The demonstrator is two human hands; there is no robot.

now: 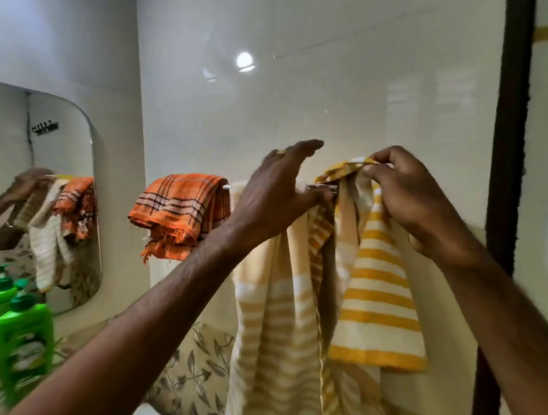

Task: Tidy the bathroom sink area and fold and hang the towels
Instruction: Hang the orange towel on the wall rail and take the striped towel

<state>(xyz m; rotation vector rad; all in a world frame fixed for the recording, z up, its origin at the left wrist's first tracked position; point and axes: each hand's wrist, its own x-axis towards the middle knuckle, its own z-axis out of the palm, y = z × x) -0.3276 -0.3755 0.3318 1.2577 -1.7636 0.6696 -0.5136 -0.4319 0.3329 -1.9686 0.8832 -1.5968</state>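
Right hand point(403, 196) pinches the striped towel's point(378, 300) top edge above the rail point(321, 187). Left hand point(273, 191) grips towel at the rail, upper fingers extended. Orange towel point(181, 209) hangs left of both hands.

Both bare arms reach up and forward. The left hand point(275, 194) has fingers extended, thumb tucked beneath. The right hand point(403, 196) is curled, fingertips point(371, 169) pinched together.
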